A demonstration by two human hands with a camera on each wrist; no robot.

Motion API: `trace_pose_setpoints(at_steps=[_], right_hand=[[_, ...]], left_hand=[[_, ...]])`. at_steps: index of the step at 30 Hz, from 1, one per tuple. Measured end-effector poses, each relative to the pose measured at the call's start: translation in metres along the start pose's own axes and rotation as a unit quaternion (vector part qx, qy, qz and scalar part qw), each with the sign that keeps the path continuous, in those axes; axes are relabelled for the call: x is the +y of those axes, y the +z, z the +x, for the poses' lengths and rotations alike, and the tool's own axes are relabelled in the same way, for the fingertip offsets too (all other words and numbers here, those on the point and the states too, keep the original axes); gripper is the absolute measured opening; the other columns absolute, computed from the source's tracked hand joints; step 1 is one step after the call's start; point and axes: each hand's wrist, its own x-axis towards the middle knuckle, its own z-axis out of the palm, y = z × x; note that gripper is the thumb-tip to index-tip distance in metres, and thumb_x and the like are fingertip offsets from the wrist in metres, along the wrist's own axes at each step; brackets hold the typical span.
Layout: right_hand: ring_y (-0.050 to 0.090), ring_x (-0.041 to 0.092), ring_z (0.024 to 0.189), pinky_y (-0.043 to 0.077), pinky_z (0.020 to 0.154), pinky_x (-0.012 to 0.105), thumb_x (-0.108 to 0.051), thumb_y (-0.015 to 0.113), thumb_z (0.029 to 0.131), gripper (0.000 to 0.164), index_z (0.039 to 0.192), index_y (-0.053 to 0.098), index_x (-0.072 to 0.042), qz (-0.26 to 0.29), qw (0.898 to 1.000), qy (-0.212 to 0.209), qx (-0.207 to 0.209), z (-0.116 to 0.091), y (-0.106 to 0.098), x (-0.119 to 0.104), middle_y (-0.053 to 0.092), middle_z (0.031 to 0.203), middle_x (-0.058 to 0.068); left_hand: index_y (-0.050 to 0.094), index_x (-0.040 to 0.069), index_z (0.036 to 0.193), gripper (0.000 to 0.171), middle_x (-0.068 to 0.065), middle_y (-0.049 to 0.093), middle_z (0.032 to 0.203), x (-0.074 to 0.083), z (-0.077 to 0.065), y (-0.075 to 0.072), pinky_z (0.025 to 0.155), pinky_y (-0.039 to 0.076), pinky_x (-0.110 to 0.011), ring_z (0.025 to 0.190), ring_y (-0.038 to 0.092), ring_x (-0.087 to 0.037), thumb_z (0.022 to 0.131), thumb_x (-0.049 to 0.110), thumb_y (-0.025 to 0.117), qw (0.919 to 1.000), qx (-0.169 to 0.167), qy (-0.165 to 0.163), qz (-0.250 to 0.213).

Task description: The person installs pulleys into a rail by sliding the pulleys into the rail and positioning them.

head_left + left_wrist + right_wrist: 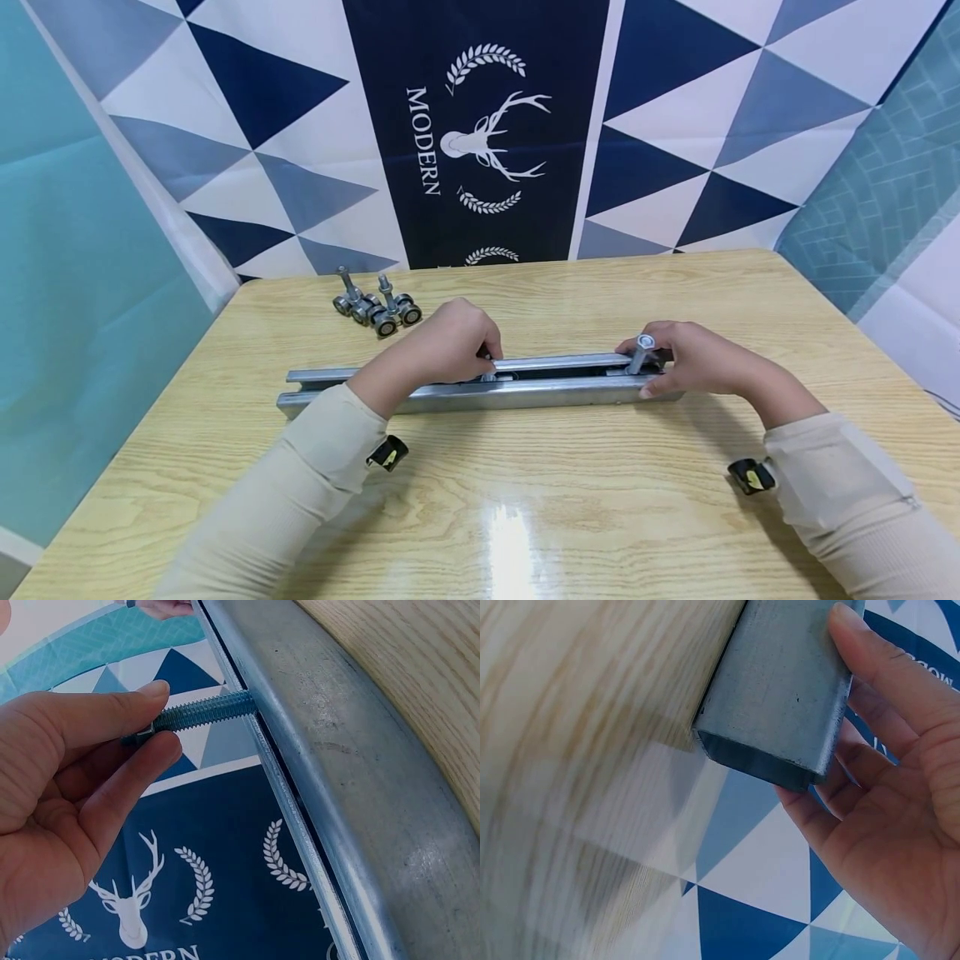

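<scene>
A grey metal channel rail (525,396) with a slot along its top lies lengthwise across the table. My left hand (450,343) is over its middle. In the left wrist view, the thumb and a finger pinch the end of a threaded bolt (206,712) that stands out of the slot; whatever it joins inside the rail is hidden. My right hand (690,358) grips the rail's right end, and the right wrist view shows its fingers around the rail's hollow end (772,697). Beside that hand a second bolt (640,353) rises from the slot, slightly tilted.
Two wheeled roller trolleys (386,312) with upright bolts stand behind the rail at the back left of the wooden table (600,500). A patterned cloth (480,142) hangs behind the table's far edge.
</scene>
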Motion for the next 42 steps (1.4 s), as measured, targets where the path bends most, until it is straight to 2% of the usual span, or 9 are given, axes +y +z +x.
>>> trace_pose_setpoints(at_steps=[15,32,42], right_hand=[[0.046,0.017,0.078,0.041,0.065,0.030,-0.028,0.080,0.060,0.056,0.111,0.062,-0.016,0.005,1.000,0.002,-0.001,0.000,0.000,-0.001,0.055,0.087,-0.007],[0.047,0.017,0.080,0.043,0.069,0.035,-0.027,0.080,0.060,0.056,0.112,0.062,-0.017,0.004,1.000,-0.002,0.002,0.000,0.000,0.000,0.055,0.090,-0.006],[0.048,0.016,0.081,0.044,0.070,0.036,-0.028,0.080,0.060,0.056,0.112,0.061,-0.017,0.006,1.000,-0.001,0.002,-0.001,0.000,0.001,0.056,0.091,-0.006]], left_hand=[[0.072,0.014,0.075,0.004,0.011,0.061,0.067,0.002,0.005,0.001,0.058,0.043,-0.015,0.060,0.052,0.001,0.071,0.014,0.072,0.9999,-0.007,-0.006,0.006],[0.072,0.015,0.075,0.005,0.011,0.062,0.067,0.006,0.009,0.002,0.058,0.043,-0.017,0.059,0.052,-0.001,0.071,0.011,0.071,1.0000,-0.005,0.003,-0.006],[0.072,0.015,0.075,0.005,0.011,0.063,0.069,0.008,0.013,0.004,0.059,0.042,-0.016,0.060,0.052,0.001,0.071,0.012,0.071,1.0000,-0.002,0.008,0.003]])
